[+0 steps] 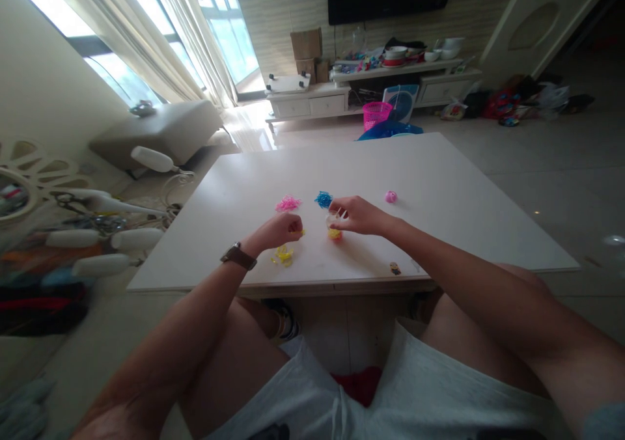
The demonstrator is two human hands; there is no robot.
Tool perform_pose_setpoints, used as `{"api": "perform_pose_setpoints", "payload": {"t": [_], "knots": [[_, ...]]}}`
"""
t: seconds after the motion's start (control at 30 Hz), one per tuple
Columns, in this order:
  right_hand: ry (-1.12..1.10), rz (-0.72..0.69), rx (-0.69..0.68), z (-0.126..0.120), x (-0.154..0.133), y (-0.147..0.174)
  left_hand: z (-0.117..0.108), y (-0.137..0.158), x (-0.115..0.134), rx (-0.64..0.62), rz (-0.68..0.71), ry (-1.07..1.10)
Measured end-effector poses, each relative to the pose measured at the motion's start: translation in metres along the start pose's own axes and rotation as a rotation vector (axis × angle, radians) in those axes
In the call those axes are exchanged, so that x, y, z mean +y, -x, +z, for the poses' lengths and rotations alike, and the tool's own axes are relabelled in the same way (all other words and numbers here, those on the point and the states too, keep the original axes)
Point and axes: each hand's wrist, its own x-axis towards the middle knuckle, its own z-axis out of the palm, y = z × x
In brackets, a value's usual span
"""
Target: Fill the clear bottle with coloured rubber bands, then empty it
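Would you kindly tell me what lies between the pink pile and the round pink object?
In the head view, the blue pile lies between the pink pile and the round pink object, with the right hand partly overlapping that stretch.

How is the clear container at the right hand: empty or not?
Not empty: yellow pieces show in the lower part of the container, beside the right hand.

The bare left hand (287, 228) is seen with its fingers curled inward, set to the left of the grip formed by the bare right hand (355, 213), whose fingers and thumb are curved. The bare left forearm (195, 336) and bare right forearm (439, 251) are extended from either side behind that grip.
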Motion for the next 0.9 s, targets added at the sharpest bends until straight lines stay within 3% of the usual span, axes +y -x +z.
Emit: {"api": "perform_pose_setpoints", "payload": {"t": [0.2, 0.37, 0.67, 0.9], "knots": [[-0.002, -0.002, 0.043, 0.008, -0.003, -0.001, -0.004, -0.001, 0.021, 0.19, 0.057, 0.13], [0.012, 0.026, 0.073, 0.016, -0.008, -0.002, -0.005, -0.002, 0.031, 0.193, 0.077, 0.17], [0.01, 0.011, 0.07, 0.025, -0.014, -0.002, -0.009, -0.001, 0.048, 0.373, 0.171, 0.061], [0.0, 0.002, 0.063, 0.028, -0.016, -0.002, -0.008, -0.003, 0.047, 0.34, 0.24, -0.054]]}}
